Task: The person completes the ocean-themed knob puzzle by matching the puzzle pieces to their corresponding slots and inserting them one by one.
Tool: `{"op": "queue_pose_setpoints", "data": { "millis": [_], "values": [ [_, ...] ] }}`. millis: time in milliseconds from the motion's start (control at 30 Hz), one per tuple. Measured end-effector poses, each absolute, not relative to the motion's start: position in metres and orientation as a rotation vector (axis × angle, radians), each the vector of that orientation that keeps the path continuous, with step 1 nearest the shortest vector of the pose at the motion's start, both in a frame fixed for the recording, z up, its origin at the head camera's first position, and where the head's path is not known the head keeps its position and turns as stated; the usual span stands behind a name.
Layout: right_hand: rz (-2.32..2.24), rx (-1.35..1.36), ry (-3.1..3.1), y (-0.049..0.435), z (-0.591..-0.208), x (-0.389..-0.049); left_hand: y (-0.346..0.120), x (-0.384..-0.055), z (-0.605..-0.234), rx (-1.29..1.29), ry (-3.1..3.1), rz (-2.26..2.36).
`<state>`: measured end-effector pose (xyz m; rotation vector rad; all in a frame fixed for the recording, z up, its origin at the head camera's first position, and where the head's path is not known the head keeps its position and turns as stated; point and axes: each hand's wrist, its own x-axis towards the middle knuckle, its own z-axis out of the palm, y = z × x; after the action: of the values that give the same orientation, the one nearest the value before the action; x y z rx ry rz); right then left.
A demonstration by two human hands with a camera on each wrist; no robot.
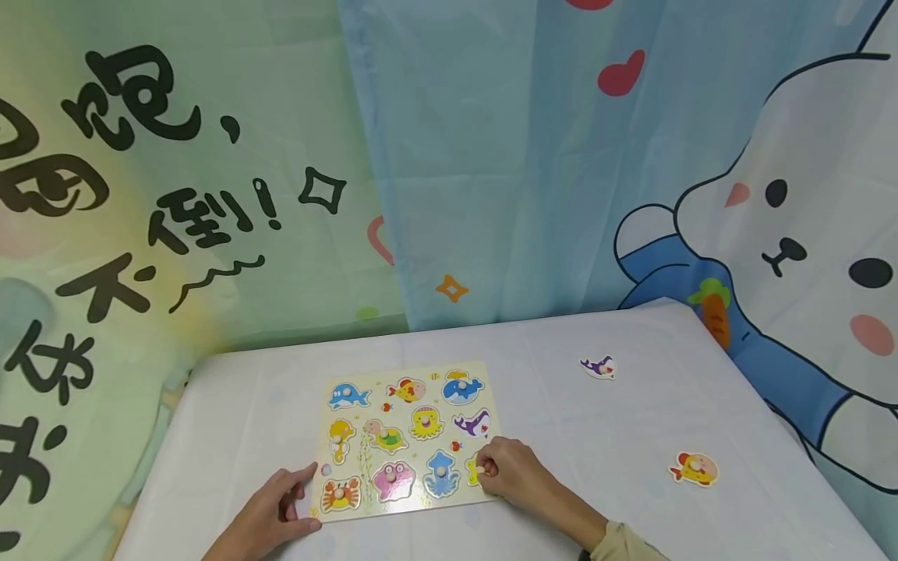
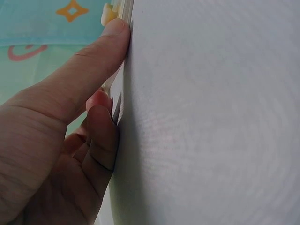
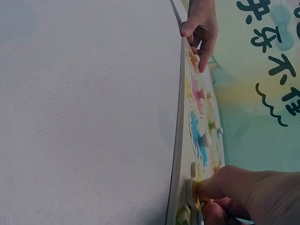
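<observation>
A pale yellow wooden puzzle board [image 1: 393, 510] with sea-animal pictures lies on the white-covered table. At its lower left corner my left hand [image 1: 270, 510] touches the edge, thumb and index finger spread apart; the thumb [image 2: 79, 75] lies straight along the edge in the left wrist view. My right hand [image 1: 515, 475] pinches a yellow puzzle piece [image 1: 472, 470] over the board's lower right corner. Seen from the right wrist, this piece [image 3: 190, 191] stands at the board's surface, partly hidden by the fingers. Next to it is the blue squid piece [image 1: 440, 475] with its knob.
Two loose pieces lie on the table to the right: a purple-and-white whale-like piece [image 1: 599, 368] farther back and a yellow-red fish piece [image 1: 694, 469] nearer. A crab piece [image 1: 341, 495] and a pink piece [image 1: 394, 481] sit along the board's front. A printed curtain [image 1: 477, 156] hangs behind.
</observation>
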<state>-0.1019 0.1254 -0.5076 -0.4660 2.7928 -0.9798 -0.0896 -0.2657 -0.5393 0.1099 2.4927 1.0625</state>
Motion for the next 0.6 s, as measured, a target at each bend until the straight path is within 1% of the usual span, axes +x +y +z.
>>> {"op": "queue_pose_setpoints", "data": {
  "millis": [233, 500, 600],
  "values": [
    [-0.889, -0.529, 2.845, 0.1232, -0.5070, -0.1018, -0.2646, -0.0889, -0.5378, 0.123, 2.527, 1.038],
    [-0.857, -0.500, 2.857, 0.1216, -0.5063, -0.1030, -0.2584, -0.0883, -0.5360, 0.021, 2.546, 1.010],
    [-0.830, -0.514, 2.882, 0.1211, -0.5061, -0.1032, -0.2584, -0.0879, -0.5357, 0.022, 2.544, 1.015]
  ]
}}
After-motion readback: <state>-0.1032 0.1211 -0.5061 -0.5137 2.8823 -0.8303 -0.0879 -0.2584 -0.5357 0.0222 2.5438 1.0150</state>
